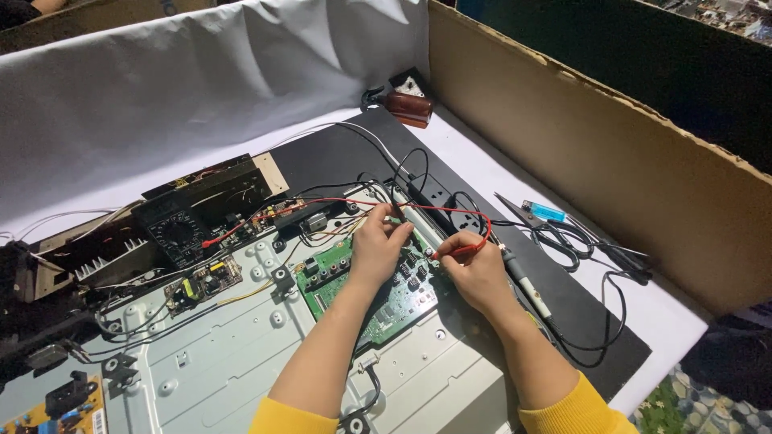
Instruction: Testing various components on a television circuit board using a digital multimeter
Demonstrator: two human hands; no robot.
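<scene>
My left hand [379, 241] pinches a thin black test probe, tip down at the upper edge of the green circuit board [386, 309]. My right hand [474, 269] grips a red test probe [454, 252] and touches its tip to the board's right side. A red lead [338, 201] runs from that probe leftward to a black multimeter [173, 229] with a round dial. The board is mounted on the grey metal back panel [233, 354] of an opened flat screen. Both sleeves are yellow.
A soldering iron [527, 281] lies right of my right hand on a black mat [579, 309]. Scissors [547, 233], a blue lighter [545, 211] and a black power strip [438, 197] lie further back. A cardboard wall [611, 153] stands at right, white cloth [161, 96] behind. A smaller yellow-brown board [203, 283] sits left.
</scene>
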